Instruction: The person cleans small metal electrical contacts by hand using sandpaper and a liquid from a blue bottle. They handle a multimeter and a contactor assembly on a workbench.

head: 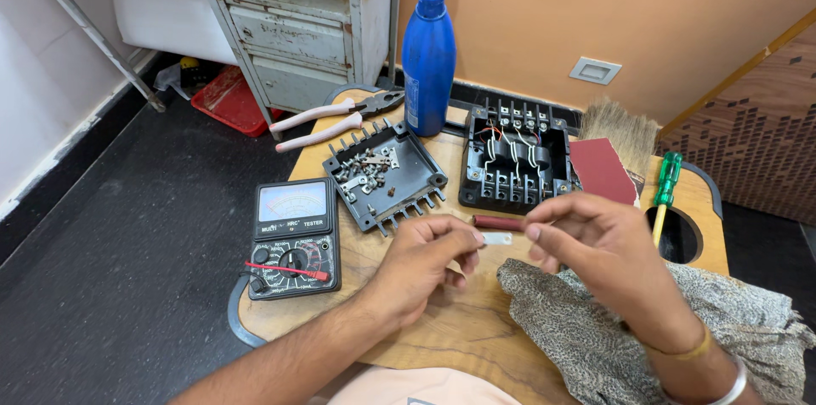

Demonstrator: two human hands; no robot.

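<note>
Hands at centre of the wooden tabletop (442, 333), both raised a little above it. We see the left hand (425, 265) pinching a small flat metal strip (496, 238) between thumb and fingertips, so that the strip sticks out to the right toward the other hand. The right hand (595, 239) is closed on a dark red roll of sandpaper (498, 222), which lies just above the strip and seems to touch it; exact contact we cannot tell. Both pieces have their long axis running left to right across the view, the roll pointing left, the strip pointing right. We judge the step in hand to be rubbing the strip clean with the roll. A next stroke would call for a firm pinch on the strip and short passes along its length, since so little of it is exposed. Around them: an open black housing (514, 158) with wires and terminals behind the hands, a black tray (384, 174) of loose screws and clips to its left, an analogue meter (293, 237) at far left, pliers (336, 120), a blue bottle (427, 61), a flat red sandpaper sheet (602, 171), a brush (625, 129), a green screwdriver (665, 188), and a patterned cloth (612, 337) under the right wrist.
</note>
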